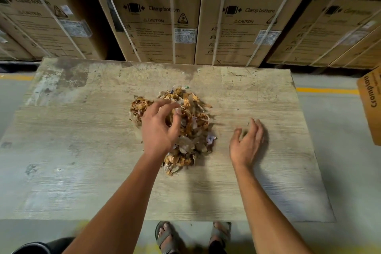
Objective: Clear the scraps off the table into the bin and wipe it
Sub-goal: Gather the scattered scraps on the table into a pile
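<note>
A heap of scraps point(191, 117), brown and whitish bits of torn paper and tape, lies in the middle of the worn wooden table point(82, 161). My left hand point(159, 126) hovers over the heap's left side, fingers spread and curled, holding nothing. My right hand point(246, 142) rests open on the bare tabletop just right of the heap, fingers apart, clear of the scraps. No cloth is in view.
Tall washing machine cartons point(154, 12) stand in a row right behind the table's far edge. A smaller open carton point(370, 105) stands on the floor at the right. A dark round object point(35, 247) shows at the bottom left. My sandalled feet point(191, 235) are at the near edge.
</note>
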The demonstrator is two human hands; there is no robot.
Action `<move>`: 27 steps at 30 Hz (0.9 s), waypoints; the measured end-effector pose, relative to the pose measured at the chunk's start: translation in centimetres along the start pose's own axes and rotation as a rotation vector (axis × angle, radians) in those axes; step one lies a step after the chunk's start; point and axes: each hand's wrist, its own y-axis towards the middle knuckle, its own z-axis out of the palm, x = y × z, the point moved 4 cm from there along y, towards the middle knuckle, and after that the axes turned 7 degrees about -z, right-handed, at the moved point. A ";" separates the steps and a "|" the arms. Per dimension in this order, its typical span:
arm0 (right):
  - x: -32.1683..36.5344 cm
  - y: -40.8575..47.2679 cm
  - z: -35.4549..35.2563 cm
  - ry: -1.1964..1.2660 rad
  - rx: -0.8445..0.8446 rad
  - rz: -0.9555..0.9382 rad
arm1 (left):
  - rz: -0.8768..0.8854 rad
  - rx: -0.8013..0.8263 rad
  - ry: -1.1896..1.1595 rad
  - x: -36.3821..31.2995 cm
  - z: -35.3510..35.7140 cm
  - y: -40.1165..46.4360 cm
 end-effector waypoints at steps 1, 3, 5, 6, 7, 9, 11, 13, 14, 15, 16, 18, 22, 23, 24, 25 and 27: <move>-2.0 0.1 -0.5 -0.107 0.000 0.065 | -0.009 -0.007 0.022 -0.2 0.3 -0.3; -5.2 0.1 -0.7 -0.219 0.079 0.190 | -0.011 -0.027 0.077 -0.4 0.7 -0.8; -6.1 -0.2 0.1 -0.248 0.210 0.198 | -0.022 -0.032 0.096 -0.1 1.2 -1.1; -5.5 -0.3 0.9 -0.264 0.272 0.136 | -0.029 -0.032 0.099 0.1 1.4 -1.2; -4.6 -0.5 1.8 -0.288 0.338 0.049 | -0.035 -0.032 0.102 0.2 1.6 -1.3; -1.5 -1.2 3.7 -0.304 0.486 -0.165 | -0.038 -0.027 0.099 0.1 2.1 -1.6; 2.0 -2.1 4.5 -0.192 0.607 -0.323 | -0.027 -0.030 0.078 -0.2 2.4 -1.8; 4.2 -2.7 4.3 0.046 0.587 -0.320 | -0.007 -0.056 0.051 -0.6 2.3 -1.9; 4.6 -2.5 4.0 0.144 0.515 -0.307 | -0.005 -0.076 0.042 -0.6 2.0 -1.7; 4.4 -2.1 3.7 0.182 0.412 -0.282 | -0.013 -0.099 0.043 -0.5 1.7 -1.5; 3.7 -1.4 3.4 0.148 0.317 -0.255 | -0.028 -0.122 0.059 -0.2 1.3 -1.1; 2.1 0.7 3.4 -0.022 0.227 -0.173 | -0.059 -0.145 0.134 0.6 0.7 -0.1; 1.1 3.8 5.6 -0.181 0.432 -0.068 | -0.117 0.023 0.268 2.7 1.9 1.2; 1.8 4.1 6.2 -0.199 0.491 -0.114 | -0.108 0.066 0.275 2.9 2.5 1.1; 3.0 4.1 6.6 -0.195 0.549 -0.181 | -0.091 0.091 0.273 3.1 2.9 0.9; 4.3 3.9 6.8 -0.182 0.607 -0.257 | -0.069 0.093 0.265 3.0 3.0 0.6; 6.8 3.6 6.7 -0.039 0.680 -0.285 | -0.044 0.048 0.213 2.7 2.7 0.5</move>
